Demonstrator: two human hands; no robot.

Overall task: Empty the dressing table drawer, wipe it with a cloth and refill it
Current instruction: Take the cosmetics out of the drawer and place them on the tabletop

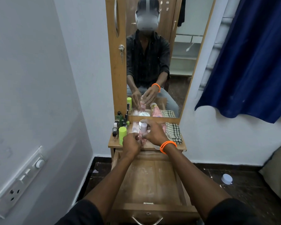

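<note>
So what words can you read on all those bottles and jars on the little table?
None can be read for sure.
Pink bottle in the hands: print too small to read.
White jar lid behind it: dark print, blurred.
Pink tube, seen only in the mirror: red letters, reversed and blurred, not readable.
Green bottle and the small dark bottles: no readable label.

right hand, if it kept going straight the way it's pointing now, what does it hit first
The right hand points left, so probably the pink bottle it already grips, then the left hand; depth is unclear.
</note>
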